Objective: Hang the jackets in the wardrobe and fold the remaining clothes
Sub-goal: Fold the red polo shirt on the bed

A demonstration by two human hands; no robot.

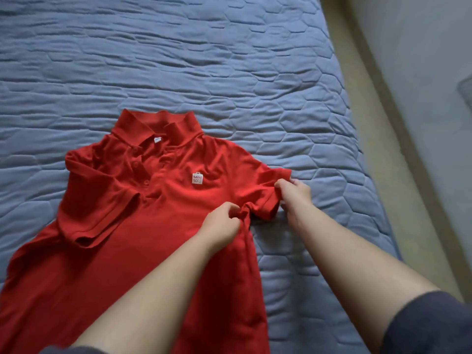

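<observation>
One red polo shirt (143, 213) lies front-up at lower centre of the frame on a blue quilted bedcover (204, 60); beige floor (370, 123) runs along the right edge. Three buttons, one white chest logo (197, 178). Left hand (222, 223) pinches the underarm fabric; right hand (296, 194) grips the sleeve (265, 195) nearest the frame's right.

free: quilted bed (178, 60) beyond collar | blocked: polo shirt (127, 226) near side
</observation>
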